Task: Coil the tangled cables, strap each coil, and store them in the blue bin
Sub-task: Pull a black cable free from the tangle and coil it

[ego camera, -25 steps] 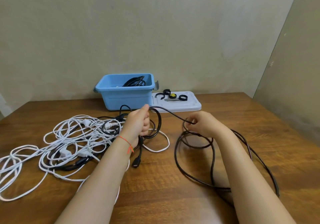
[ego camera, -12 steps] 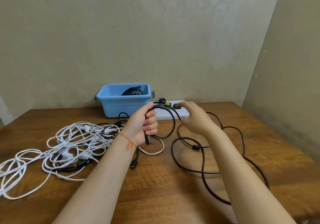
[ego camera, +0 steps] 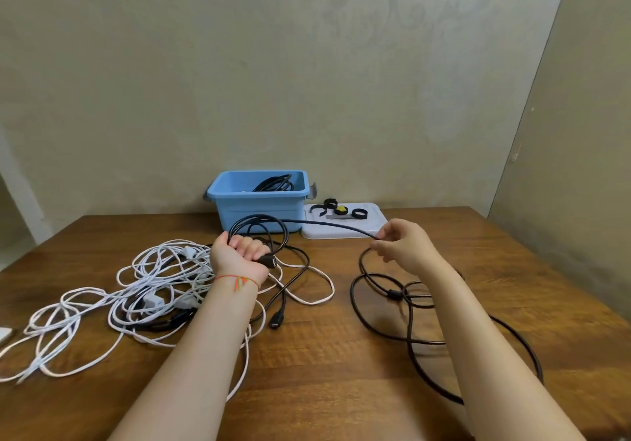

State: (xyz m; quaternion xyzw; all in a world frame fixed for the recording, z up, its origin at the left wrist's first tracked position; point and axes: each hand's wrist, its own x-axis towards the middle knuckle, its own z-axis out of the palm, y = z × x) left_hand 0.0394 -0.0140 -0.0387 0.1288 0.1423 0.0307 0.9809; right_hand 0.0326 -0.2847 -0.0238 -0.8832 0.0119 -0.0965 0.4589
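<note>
My left hand point(ego camera: 244, 252) grips a small coil of the black cable point(ego camera: 327, 224) with a plug end sticking out below the fist. From that coil the cable runs taut to my right hand point(ego camera: 404, 244), which pinches it between thumb and fingers. The slack of the same cable lies in loose loops point(ego camera: 382, 304) on the table under my right arm. A tangle of white cables point(ego camera: 143, 287) mixed with another black lead lies at the left. The blue bin point(ego camera: 259, 206) stands at the back with a black coil inside.
A white tray point(ego camera: 341, 232) right of the bin holds several black straps point(ego camera: 358, 214) and a yellow one. The wooden table point(ego camera: 324, 372) meets walls behind and on the right. A white object shows at the far left edge.
My left hand has turned palm up with one more loop in its coil. My right hand slid right along the cable, drawing it taut. The camera tilted up.
</note>
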